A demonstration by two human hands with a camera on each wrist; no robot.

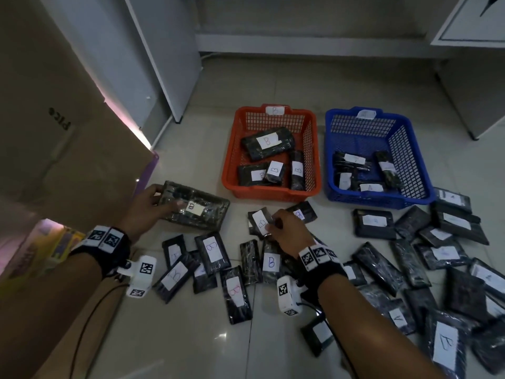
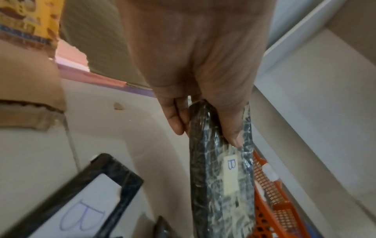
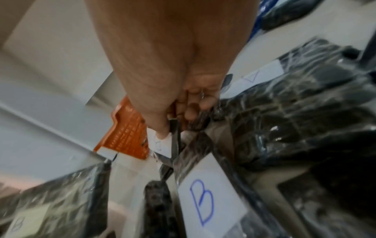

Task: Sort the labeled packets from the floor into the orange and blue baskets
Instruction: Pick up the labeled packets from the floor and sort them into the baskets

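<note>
My left hand [image 1: 153,205] grips a large dark packet labelled B [image 1: 196,209] by its near end, thumb on top, fingers underneath; in the left wrist view the large packet [image 2: 221,169] hangs edge-on in front of the orange basket [image 2: 272,193]. My right hand [image 1: 284,228] pinches a small B packet [image 1: 259,221] just above the floor pile; the small packet [image 3: 175,135] shows edge-on between thumb and fingers. The orange basket [image 1: 232,165], tagged B, holds several B packets. To its right, the blue basket [image 1: 420,170] holds several packets.
Many dark packets with white A or B labels [image 1: 270,262] lie scattered over the tiled floor [image 1: 191,337] in front of the baskets and to the right. A big cardboard box [image 1: 54,132] stands at the left. White cabinets [image 1: 164,64] line the back.
</note>
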